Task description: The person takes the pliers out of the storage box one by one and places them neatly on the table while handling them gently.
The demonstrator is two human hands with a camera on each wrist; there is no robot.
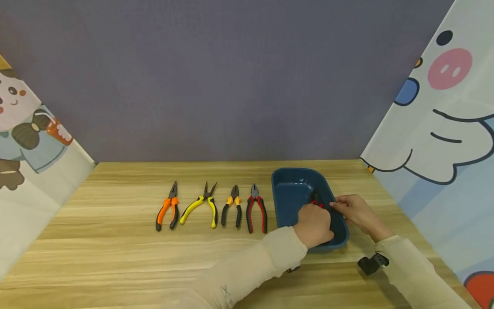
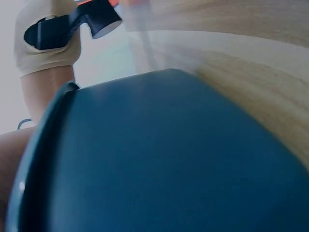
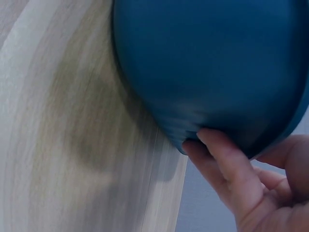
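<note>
Over a blue plastic bin (image 1: 290, 198), my left hand (image 1: 314, 225) reaches down with curled fingers and grips a pair of pliers with red on the handles (image 1: 315, 201). The dark pliers head points to the back of the bin, while most of the handles is hidden under the hand. My right hand (image 1: 359, 214) pinches the bin's right rim; its fingers (image 3: 236, 169) press against the outer wall. In the left wrist view the bin's side (image 2: 159, 154) fills most of the picture.
Left of the bin lies a row of pliers on the wooden table (image 1: 115, 257): orange-handled (image 1: 167, 208), yellow-handled (image 1: 200, 205), black-and-yellow (image 1: 232, 207) and red-and-black (image 1: 256, 209). A grey panel (image 1: 231, 86) stands behind, with cartoon-printed sheets (image 1: 444, 128) at both sides.
</note>
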